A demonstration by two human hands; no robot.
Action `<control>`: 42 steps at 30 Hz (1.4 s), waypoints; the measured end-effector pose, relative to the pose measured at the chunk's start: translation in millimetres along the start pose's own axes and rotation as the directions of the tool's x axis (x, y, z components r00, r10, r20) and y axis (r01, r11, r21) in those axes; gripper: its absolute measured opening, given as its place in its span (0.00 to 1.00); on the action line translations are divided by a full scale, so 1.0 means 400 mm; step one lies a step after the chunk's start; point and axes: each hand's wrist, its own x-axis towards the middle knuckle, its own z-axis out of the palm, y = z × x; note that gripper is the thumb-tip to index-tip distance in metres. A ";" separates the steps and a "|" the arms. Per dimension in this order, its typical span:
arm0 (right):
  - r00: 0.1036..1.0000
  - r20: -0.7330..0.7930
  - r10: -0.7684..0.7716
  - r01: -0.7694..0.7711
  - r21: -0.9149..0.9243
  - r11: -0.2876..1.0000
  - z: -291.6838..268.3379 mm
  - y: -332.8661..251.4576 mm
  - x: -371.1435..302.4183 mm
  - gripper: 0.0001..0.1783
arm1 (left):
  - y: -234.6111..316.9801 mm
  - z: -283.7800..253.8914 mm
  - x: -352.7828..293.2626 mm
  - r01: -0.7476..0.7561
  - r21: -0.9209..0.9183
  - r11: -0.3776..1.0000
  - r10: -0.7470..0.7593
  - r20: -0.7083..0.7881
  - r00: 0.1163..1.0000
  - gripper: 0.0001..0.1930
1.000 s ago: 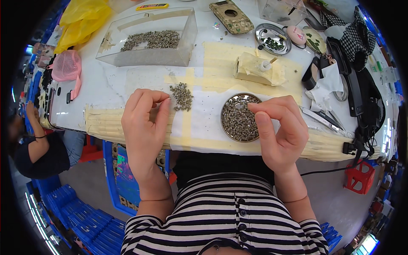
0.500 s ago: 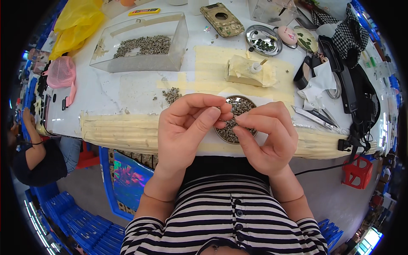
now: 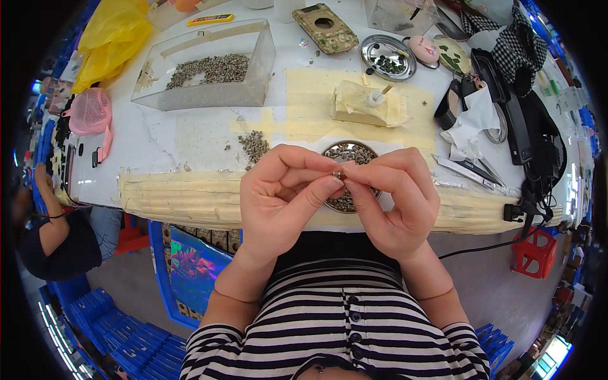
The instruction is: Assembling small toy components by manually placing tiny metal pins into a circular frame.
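Both my hands meet at the fingertips over the near edge of the table. My left hand point(image 3: 278, 196) and my right hand point(image 3: 399, 199) are closed in a pinch around one small grey-brown part point(image 3: 338, 175), too small to tell its exact kind. Behind and under the fingers stands a round metal dish point(image 3: 324, 152) full of similar small parts point(image 3: 354, 154), partly hidden by my hands. A loose heap of the same parts point(image 3: 254, 145) lies on the table left of the dish.
A clear plastic box point(image 3: 253, 95) holds many more small parts. Behind the dish sits a tape-covered block point(image 3: 361, 107) with a small white pot point(image 3: 375, 98). Farther back are a camouflage model hull point(image 3: 335, 39) and a steel plate point(image 3: 408, 71) of green pieces. Tweezers point(image 3: 465, 170) lie at right.
My hands have come together: the fingertips were apart and now touch around the small part. The view has shifted slightly.
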 end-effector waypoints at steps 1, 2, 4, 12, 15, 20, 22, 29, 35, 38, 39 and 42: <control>1.000 0.003 0.004 -0.004 -0.001 1.000 0.000 -0.001 0.000 0.16 | -0.003 -0.003 -0.002 -0.004 0.002 1.000 0.004 0.007 1.000 0.09; 1.000 0.007 0.008 -0.008 -0.003 1.000 0.001 -0.001 0.000 0.16 | -0.009 -0.008 -0.004 -0.007 0.004 1.000 0.007 0.014 1.000 0.08; 1.000 0.016 0.019 -0.019 0.006 1.000 0.001 -0.002 0.000 0.15 | -0.010 -0.009 -0.006 -0.008 0.011 1.000 0.008 0.017 1.000 0.08; 0.997 0.056 0.044 -0.044 0.003 0.999 0.002 0.002 -0.002 0.10 | -0.014 -0.001 -0.009 -0.012 0.066 0.998 0.011 0.003 1.000 0.09; 0.997 0.056 0.049 -0.050 0.012 0.999 0.001 -0.001 0.001 0.09 | -0.003 0.007 -0.010 -0.054 0.201 0.978 0.055 -0.002 0.998 0.10; 0.997 0.062 0.044 -0.044 0.011 0.999 -0.001 -0.001 0.002 0.08 | -0.013 0.009 -0.019 -0.148 0.370 0.917 0.162 -0.007 0.987 0.10; 0.998 0.057 0.040 -0.041 0.021 0.999 -0.002 0.000 0.001 0.08 | -0.016 0.011 -0.020 -0.180 0.402 0.898 0.199 -0.007 0.980 0.10; 0.998 0.056 0.024 -0.025 0.023 0.999 -0.004 0.002 0.000 0.09 | -0.025 0.011 -0.020 -0.206 0.403 0.892 0.259 -0.082 0.962 0.09; 0.998 0.048 0.033 -0.034 0.007 0.999 -0.006 -0.007 0.003 0.12 | -0.028 0.006 -0.009 -0.290 0.455 0.842 0.348 -0.046 0.937 0.10; 0.999 0.042 0.001 -0.001 -0.006 1.000 -0.009 -0.009 0.000 0.15 | -0.029 0.006 -0.009 -0.291 0.457 0.840 0.351 -0.051 0.935 0.10; 0.999 0.046 -0.025 0.026 -0.015 1.000 -0.009 -0.005 0.000 0.15 | -0.030 0.005 -0.010 -0.292 0.457 0.840 0.353 -0.050 0.934 0.10; 0.996 0.054 -0.076 0.078 -0.033 0.996 -0.010 0.002 0.003 0.15 | -0.026 0.005 -0.009 -0.307 0.468 0.828 0.367 -0.039 0.930 0.10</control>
